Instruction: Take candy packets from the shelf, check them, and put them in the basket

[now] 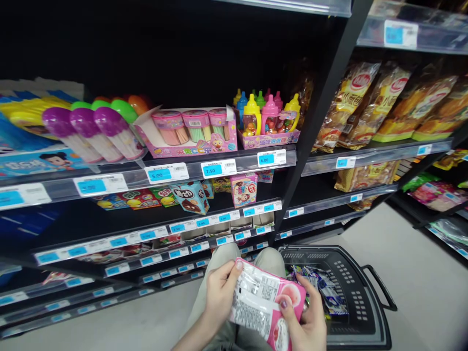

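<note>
A pink and white snack packet [261, 302] is held above my knees, its printed back turned up toward me. My left hand [222, 290] grips the packet's left edge, thumb on top. At the opposite end my right hand [305, 317] pinches the packet, with the thumb across the front and the fingers around the far edge. Pictures of round pink fruit or sweets show on the packet near that thumb. Just right of my hands is a dark grey shopping basket [360, 292] with several shiny blue and purple packets [327, 287] inside.
Shelves stand ahead, with bottle-shaped candy jars [269, 114], a pink box of candy tubs [190, 134] and purple-topped containers [86, 124]. Small snack boxes [190, 196] sit one shelf lower. Bagged bread [353, 102] fills the shelf to the right. Grey floor [409, 273] lies beyond the basket.
</note>
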### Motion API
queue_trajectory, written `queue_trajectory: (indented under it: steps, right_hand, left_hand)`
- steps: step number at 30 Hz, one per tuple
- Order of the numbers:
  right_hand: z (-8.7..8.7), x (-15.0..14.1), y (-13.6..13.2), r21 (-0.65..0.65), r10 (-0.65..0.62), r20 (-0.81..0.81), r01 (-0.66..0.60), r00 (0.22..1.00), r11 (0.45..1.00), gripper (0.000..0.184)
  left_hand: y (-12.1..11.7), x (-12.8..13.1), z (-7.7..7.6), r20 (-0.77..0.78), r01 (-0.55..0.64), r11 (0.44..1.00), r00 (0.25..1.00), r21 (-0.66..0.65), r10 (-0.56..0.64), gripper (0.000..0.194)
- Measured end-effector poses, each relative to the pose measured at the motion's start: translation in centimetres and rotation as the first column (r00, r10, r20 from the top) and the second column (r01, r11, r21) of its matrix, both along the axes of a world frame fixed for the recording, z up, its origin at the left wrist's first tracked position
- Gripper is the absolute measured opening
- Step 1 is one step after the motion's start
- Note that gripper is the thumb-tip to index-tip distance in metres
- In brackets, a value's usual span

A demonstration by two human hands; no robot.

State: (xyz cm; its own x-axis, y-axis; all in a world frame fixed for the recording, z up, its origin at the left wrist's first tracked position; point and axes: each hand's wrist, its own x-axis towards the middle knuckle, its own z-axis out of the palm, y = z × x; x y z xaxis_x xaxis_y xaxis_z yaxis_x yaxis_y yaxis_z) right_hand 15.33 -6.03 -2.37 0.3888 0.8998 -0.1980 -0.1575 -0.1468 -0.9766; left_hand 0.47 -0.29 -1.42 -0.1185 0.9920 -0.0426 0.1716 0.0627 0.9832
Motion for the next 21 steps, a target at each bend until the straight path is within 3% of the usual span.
queue_trajectory:
  steps: [4, 9, 13, 17, 19, 21]
  right_hand:
    - [-0.4, 0.1, -0.1, -0.002, 0.013, -0.021, -0.013, 1.000, 1.000, 0.063]
    - [-1.5, 0.5, -0.4, 0.080, -0.028, 0.093, 0.020, 0.995, 0.997, 0.032]
    - [-1.4, 0.7, -0.2, 0.091, 0.031, 0.095, -0.040, 0.995, 0.995, 0.025]
    - [-0.9, 1.4, 0.0, 0.081, 0.084, 0.037, -0.087, 0.996, 0.993, 0.024]
    - [-0.9, 1.9, 0.2, 0.102, 0.117, 0.050, -0.122, 0.992, 0.987, 0.022]
    - [-1.0, 2.4, 0.2, 0.128, 0.184, 0.104, -0.197, 0.977, 0.972, 0.021]
  left_hand:
    - [0.2, -0.4, 0.3, 0.009, 0.056, 0.997, 0.998, -0.060, -0.056, 0.040]
    - [0.5, -0.4, 0.4, 0.199, 0.164, 0.973, 0.971, -0.163, -0.131, 0.040]
    - [0.5, -0.5, -0.1, 0.259, 0.174, 0.979, 0.955, -0.108, -0.141, 0.044]
    - [-0.2, -0.9, -0.9, 0.439, 0.401, 0.915, 0.832, -0.055, -0.338, 0.047]
    - [-0.8, -1.0, -1.5, 0.549, 0.445, 0.888, 0.773, -0.112, -0.318, 0.048]
    - [-1.6, -0.9, -2.1, 0.635, 0.418, 0.880, 0.749, -0.226, -0.192, 0.053]
